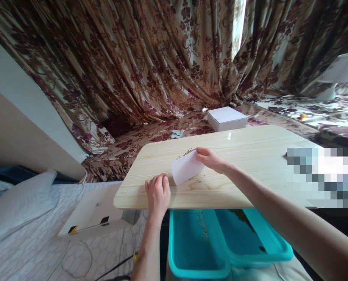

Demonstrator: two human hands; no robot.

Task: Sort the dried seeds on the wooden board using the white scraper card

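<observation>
Pinches a white card (187,168) at the centre of the frame with the right hand (210,158), gripping its upper right corner between thumb and fingers. Holds the card bowed and slanted against the pale wooden table (250,148), left of the tabletop's middle — with small brown bits (185,153) gathered just behind it and a few more strewn beside its lower right edge. Rests the left hand (158,191) near the table's front edge, just left of the card and apart from it, with fingers curled in — cannot tell of anything pinched beneath them.

Looks down, at bottom centre of the frame, into a left turquoise bin (199,273) with a streak of small bits inside, and into a right turquoise bin (258,258) with dark matter inside. Includes a white box (228,119) beyond the table, patterned curtains (162,58) across the top, a white lamp (343,68) at upper right, and a pillow (22,199) at lower left.
</observation>
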